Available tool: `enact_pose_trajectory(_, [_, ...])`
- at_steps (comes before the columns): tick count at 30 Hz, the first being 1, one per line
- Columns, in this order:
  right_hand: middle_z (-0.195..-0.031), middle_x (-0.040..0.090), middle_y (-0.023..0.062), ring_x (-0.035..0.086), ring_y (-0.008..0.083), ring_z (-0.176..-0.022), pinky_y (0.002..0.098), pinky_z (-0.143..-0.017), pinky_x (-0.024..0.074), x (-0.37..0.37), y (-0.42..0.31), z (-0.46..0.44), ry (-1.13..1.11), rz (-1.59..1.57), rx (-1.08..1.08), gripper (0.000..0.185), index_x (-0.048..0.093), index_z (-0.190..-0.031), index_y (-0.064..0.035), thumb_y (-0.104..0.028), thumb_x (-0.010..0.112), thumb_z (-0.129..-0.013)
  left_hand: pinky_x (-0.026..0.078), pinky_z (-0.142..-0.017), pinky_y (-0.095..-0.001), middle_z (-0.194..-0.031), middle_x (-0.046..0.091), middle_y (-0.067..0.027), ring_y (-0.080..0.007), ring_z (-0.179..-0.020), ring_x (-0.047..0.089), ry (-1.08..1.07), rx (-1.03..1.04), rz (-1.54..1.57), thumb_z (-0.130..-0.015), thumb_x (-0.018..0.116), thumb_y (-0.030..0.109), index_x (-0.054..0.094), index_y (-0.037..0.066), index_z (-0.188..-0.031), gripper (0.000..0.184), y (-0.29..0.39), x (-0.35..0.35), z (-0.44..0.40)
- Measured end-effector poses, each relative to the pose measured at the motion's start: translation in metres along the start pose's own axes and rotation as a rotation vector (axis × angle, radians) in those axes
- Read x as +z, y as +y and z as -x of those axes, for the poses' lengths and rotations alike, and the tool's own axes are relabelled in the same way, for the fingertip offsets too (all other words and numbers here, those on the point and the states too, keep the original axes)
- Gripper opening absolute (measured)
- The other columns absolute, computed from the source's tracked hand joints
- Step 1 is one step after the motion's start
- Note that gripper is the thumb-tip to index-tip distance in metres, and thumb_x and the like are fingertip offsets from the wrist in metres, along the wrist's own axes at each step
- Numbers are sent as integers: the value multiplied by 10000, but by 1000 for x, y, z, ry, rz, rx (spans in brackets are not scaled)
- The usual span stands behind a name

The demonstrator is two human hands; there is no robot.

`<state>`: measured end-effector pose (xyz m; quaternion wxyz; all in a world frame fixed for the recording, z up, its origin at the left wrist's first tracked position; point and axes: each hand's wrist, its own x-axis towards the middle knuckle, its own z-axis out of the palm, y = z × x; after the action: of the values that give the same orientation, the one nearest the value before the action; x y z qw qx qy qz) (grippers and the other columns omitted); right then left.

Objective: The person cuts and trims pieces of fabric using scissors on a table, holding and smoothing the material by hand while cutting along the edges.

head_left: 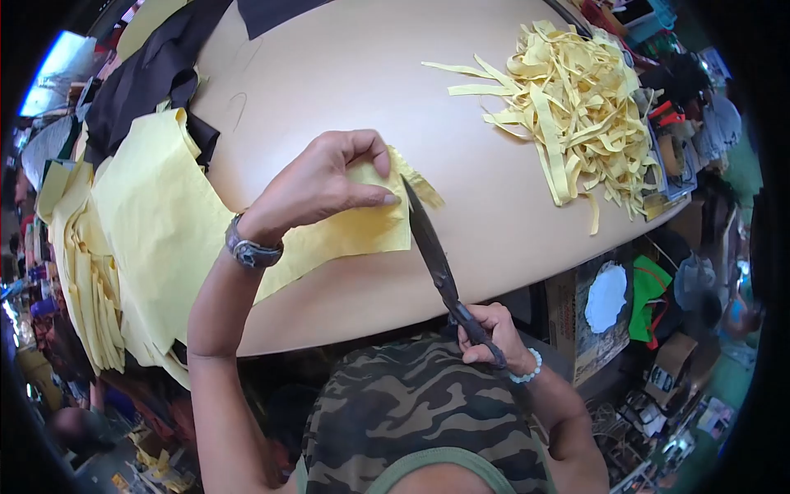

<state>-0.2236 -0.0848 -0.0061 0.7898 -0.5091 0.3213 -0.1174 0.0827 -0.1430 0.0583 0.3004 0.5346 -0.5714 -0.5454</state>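
Note:
My left hand [333, 177] pinches the upper edge of a long yellow fabric piece [362, 230], thumb and fingers closed on it near its right end. In my right hand [494, 336], close to the table's front edge, are the handles of large dark scissors [440, 276]. Their blades point up and away from me and meet the fabric's right edge beside my left thumb. A narrow yellow strip [418, 177] hangs to the right of the blades at the fabric's end. Whether it is fully cut off I cannot tell.
A tangled heap of yellow strips [584, 115] lies at the table's [329, 74] right side. Stacked yellow cloth [148, 230] covers the left end and drapes over the edge. Dark cloth [148, 82] lies behind it. A tray of tools [676, 156] stands at the far right edge.

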Motion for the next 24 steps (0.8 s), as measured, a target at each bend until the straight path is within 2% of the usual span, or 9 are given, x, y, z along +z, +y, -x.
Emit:
enact_pose_trajectory(2, [-572, 495, -28, 432, 24, -533, 175, -471, 325, -7, 5, 6, 4, 23, 0, 403, 522, -673, -40, -316, 810, -617, 410, -712, -184, -775, 539, 24, -41, -779, 507, -13, 30, 49, -705, 714, 58, 488, 52, -855, 271, -4, 3, -3])
enact_pose_trajectory(3, [-562, 490, -29, 427, 21, -526, 173, -469, 317, -11, 5, 8, 6, 34, 0, 394, 524, -669, -43, -311, 808, -619, 428, -709, -198, -814, 567, 3, -55, -775, 526, -42, 23, 123, -693, 717, 63, 495, 44, -1021, 397, -5, 4, -4])
enact_pose_trajectory(6, [-523, 471, -34, 416, 21, -478, 175, -446, 298, -18, 1, 15, 32, 108, -4, 387, 519, -652, -48, -312, 800, -623, 445, -714, -211, -857, 593, -29, -70, -784, 544, -82, -17, 195, -687, 716, 58, 466, 28, -1171, 546, 1, 6, -6])
enact_pose_trajectory(7, [-514, 467, -35, 416, 24, -464, 176, -439, 299, -19, 0, 16, 31, 115, -12, 387, 517, -650, -48, -312, 799, -624, 456, -718, -220, -882, 608, -58, -82, -789, 554, -92, -7, 157, -682, 720, 64, 403, 23, -1271, 670, 2, 6, -7])
enact_pose_trajectory(12, [-489, 463, -38, 431, 35, -419, 178, -411, 308, -15, -1, 19, 35, 120, -65, 378, 511, -640, -50, -297, 797, -623, 448, -725, -213, -851, 609, -53, -81, -774, 550, -60, 33, 51, -691, 715, 86, 426, 18, -1250, 633, -1, 10, -11])
enact_pose_trajectory(16, [-499, 474, -33, 438, 29, -431, 174, -418, 319, -16, 0, 19, 40, 191, -28, 360, 511, -639, -48, -260, 801, -616, 443, -729, -213, -840, 607, -48, -78, -758, 548, -27, 92, -45, -688, 716, 109, 450, 12, -1229, 611, -3, 11, -11])
enact_pose_trajectory(19, [-505, 474, -33, 427, 26, -440, 175, -423, 311, -14, -1, 18, 59, 202, -7, 354, 511, -636, -48, -244, 805, -609, 443, -736, -221, -838, 608, -45, -79, -760, 548, -30, 52, -67, -674, 722, 110, 464, 5, -1215, 609, 1, 11, -9])
enact_pose_trajectory(22, [-511, 471, -34, 416, 25, -453, 178, -430, 303, -14, 1, 18, 56, 203, -27, 356, 511, -630, -49, -240, 811, -601, 444, -750, -230, -859, 609, -51, -81, -779, 549, -92, -51, 65, -663, 721, 96, 469, 6, -1213, 612, -1, 11, -10])
enact_pose_trajectory(24, [-515, 470, -35, 409, 27, -460, 181, -434, 298, -15, 1, 17, 50, 195, -30, 359, 511, -627, -50, -241, 814, -597, 446, -752, -230, -875, 609, -54, -83, -792, 549, -79, -24, 61, -660, 721, 93, 472, 8, -1213, 612, -3, 10, -10])
